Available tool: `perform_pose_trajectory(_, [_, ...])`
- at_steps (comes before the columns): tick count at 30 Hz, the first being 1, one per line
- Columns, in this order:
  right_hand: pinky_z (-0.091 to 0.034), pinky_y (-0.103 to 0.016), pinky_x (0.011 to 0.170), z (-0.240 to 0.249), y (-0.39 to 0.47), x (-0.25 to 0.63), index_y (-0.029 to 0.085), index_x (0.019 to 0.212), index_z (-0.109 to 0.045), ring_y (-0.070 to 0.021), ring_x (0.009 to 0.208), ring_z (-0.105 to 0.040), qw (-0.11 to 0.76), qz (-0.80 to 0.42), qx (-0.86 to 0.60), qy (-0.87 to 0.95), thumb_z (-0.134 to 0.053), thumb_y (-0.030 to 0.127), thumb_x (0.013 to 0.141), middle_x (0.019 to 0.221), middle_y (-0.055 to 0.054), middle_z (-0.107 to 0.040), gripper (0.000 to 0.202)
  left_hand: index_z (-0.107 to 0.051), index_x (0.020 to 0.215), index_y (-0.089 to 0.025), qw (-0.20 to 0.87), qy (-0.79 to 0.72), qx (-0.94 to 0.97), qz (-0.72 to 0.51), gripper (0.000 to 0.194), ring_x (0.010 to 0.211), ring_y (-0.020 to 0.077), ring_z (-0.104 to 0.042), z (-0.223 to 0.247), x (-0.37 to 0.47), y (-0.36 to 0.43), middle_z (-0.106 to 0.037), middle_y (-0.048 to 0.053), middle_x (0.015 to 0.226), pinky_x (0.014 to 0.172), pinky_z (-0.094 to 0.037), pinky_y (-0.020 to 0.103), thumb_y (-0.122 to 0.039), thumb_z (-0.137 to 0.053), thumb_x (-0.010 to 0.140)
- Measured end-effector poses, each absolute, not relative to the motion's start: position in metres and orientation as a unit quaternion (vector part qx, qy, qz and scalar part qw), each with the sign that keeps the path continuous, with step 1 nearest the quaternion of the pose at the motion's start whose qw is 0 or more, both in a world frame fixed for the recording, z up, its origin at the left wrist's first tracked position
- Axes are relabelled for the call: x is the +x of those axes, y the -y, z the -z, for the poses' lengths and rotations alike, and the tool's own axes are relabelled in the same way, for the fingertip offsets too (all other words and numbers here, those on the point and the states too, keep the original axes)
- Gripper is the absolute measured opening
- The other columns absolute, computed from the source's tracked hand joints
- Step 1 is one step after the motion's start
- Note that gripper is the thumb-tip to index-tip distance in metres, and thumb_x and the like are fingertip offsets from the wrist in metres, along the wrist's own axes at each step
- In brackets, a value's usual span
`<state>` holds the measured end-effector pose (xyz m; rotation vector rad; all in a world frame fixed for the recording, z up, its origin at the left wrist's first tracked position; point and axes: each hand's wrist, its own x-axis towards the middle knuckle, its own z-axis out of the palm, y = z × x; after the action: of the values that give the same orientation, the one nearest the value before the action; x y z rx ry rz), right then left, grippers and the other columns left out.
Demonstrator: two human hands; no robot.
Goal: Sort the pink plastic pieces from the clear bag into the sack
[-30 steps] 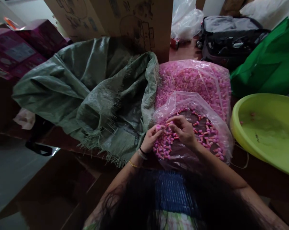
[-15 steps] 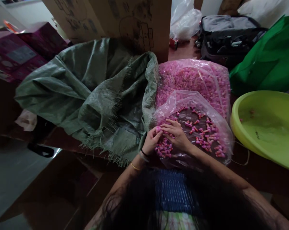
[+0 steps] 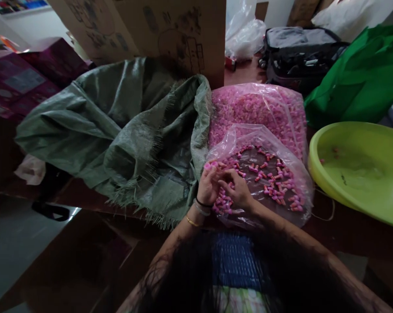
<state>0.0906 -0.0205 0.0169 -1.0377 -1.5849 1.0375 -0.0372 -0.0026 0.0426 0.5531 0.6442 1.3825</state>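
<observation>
Small pink pieces (image 3: 278, 182) lie scattered on the open mouth of a clear plastic bag (image 3: 305, 182), and the full part of the bag (image 3: 258, 104) behind is packed with more of them. My left hand (image 3: 208, 186), with bracelets at the wrist, is closed around pink pieces whose round ends show at its fingertips. Close against it on the right, my right hand (image 3: 234, 187) has its fingers bent inward; whatever they pinch is too small to make out. Both hands are over the left part of the loose pieces.
A green woven sack (image 3: 118, 126) lies to the left, before a large cardboard box (image 3: 170, 34). On the right are a yellow-green basin (image 3: 362, 174) and a green bag (image 3: 359, 78). An open suitcase (image 3: 301, 56) sits behind.
My left hand has turned so its fingertips and the pink pieces face up. My right hand has drawn its fingers in from a flatter pose over the pieces. The view has shifted slightly.
</observation>
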Motion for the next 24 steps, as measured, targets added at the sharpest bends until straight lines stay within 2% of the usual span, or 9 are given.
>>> perform_pose_trajectory(3, [-0.051, -0.029, 0.072, -0.014, 0.019, 0.098, 0.023, 0.109, -0.050, -0.0144, 0.078, -0.060, 0.498, -0.531, -0.403, 0.555, -0.056, 0.042, 0.089, 0.091, -0.001, -0.059, 0.028, -0.055, 0.115, -0.026, 0.674, -0.314, 0.274, -0.610, 0.039, 0.090, 0.0126, -0.062, -0.034, -0.048, 0.006, -0.063, 0.001, 0.099, 0.084, -0.050, 0.027, -0.030, -0.070, 0.080])
perform_pose_trajectory(5, [-0.051, -0.030, 0.074, -0.015, 0.022, 0.100, 0.023, 0.103, -0.053, -0.0147, 0.079, -0.060, 0.519, -0.521, -0.415, 0.536, -0.057, 0.041, 0.088, 0.092, -0.001, -0.059, 0.023, -0.057, 0.116, -0.022, 0.690, -0.342, 0.307, -0.559, 0.041, 0.090, 0.0133, -0.062, -0.025, -0.049, 0.012, -0.064, 0.003, 0.103, 0.081, -0.051, 0.026, -0.029, -0.072, 0.079])
perform_pose_trajectory(7, [-0.049, -0.033, 0.085, -0.015, 0.023, 0.102, 0.023, 0.102, -0.058, -0.0175, 0.093, -0.061, 0.509, -0.464, -0.424, 0.588, -0.056, 0.038, 0.090, 0.102, -0.004, -0.062, 0.020, -0.060, 0.111, -0.018, 0.699, -0.363, 0.317, -0.527, 0.036, 0.090, 0.0134, -0.062, -0.014, -0.043, 0.019, -0.064, 0.005, 0.105, 0.078, -0.051, 0.024, -0.032, -0.071, 0.079])
perform_pose_trajectory(10, [-0.044, -0.038, 0.097, -0.010, 0.012, 0.122, 0.024, 0.105, -0.065, -0.0202, 0.108, -0.057, 0.429, -0.366, -0.427, 0.707, -0.049, 0.033, 0.094, 0.112, -0.006, -0.063, 0.021, -0.060, 0.106, -0.019, 0.719, -0.377, 0.301, -0.500, 0.033, 0.082, 0.0118, -0.061, -0.001, -0.035, 0.025, -0.063, 0.003, 0.102, 0.069, -0.051, 0.022, -0.039, -0.069, 0.081])
perform_pose_trajectory(13, [-0.043, -0.043, 0.095, 0.003, -0.014, 0.165, 0.021, 0.100, -0.069, -0.0251, 0.105, -0.055, 0.328, -0.229, -0.525, 0.752, -0.054, 0.028, 0.091, 0.105, -0.010, -0.066, 0.019, -0.062, 0.103, -0.018, 0.734, -0.391, 0.353, -0.429, 0.037, 0.067, 0.0102, -0.056, 0.004, -0.035, 0.025, -0.062, 0.003, 0.090, 0.054, -0.045, 0.020, -0.045, -0.068, 0.080])
perform_pose_trajectory(16, [-0.040, -0.047, 0.094, 0.012, -0.034, 0.202, 0.019, 0.092, -0.071, -0.0289, 0.101, -0.054, 0.252, -0.146, -0.605, 0.740, -0.059, 0.024, 0.086, 0.097, -0.012, -0.068, 0.014, -0.066, 0.094, -0.014, 0.672, -0.410, 0.464, -0.406, 0.036, 0.067, 0.0100, -0.053, 0.004, -0.040, 0.021, -0.062, 0.004, 0.085, 0.060, -0.045, 0.022, -0.048, -0.064, 0.082])
perform_pose_trajectory(18, [-0.042, -0.043, 0.091, 0.009, -0.035, 0.209, 0.018, 0.092, -0.070, -0.0262, 0.094, -0.056, 0.282, -0.185, -0.607, 0.719, -0.059, 0.027, 0.086, 0.092, -0.010, -0.069, 0.015, -0.066, 0.089, -0.014, 0.620, -0.405, 0.542, -0.398, 0.035, 0.075, 0.0129, -0.056, 0.003, -0.040, 0.019, -0.063, 0.005, 0.086, 0.072, -0.047, 0.026, -0.048, -0.060, 0.085])
perform_pose_trajectory(20, [-0.045, -0.036, 0.083, -0.001, -0.026, 0.199, 0.019, 0.094, -0.069, -0.0216, 0.086, -0.059, 0.342, -0.295, -0.572, 0.685, -0.056, 0.035, 0.089, 0.089, -0.006, -0.070, 0.021, -0.065, 0.089, -0.014, 0.562, -0.403, 0.611, -0.386, 0.032, 0.082, 0.0162, -0.057, 0.003, -0.039, 0.018, -0.062, 0.006, 0.086, 0.081, -0.046, 0.030, -0.046, -0.058, 0.087])
perform_pose_trajectory(24, [-0.047, -0.027, 0.071, -0.024, 0.005, 0.155, 0.018, 0.089, -0.067, -0.0153, 0.076, -0.060, 0.371, -0.502, -0.457, 0.633, -0.054, 0.043, 0.089, 0.082, -0.001, -0.068, 0.028, -0.062, 0.098, -0.017, 0.415, -0.421, 0.736, -0.330, 0.027, 0.089, 0.0187, -0.055, 0.001, -0.039, 0.021, -0.060, 0.007, 0.093, 0.084, -0.043, 0.032, -0.042, -0.054, 0.090])
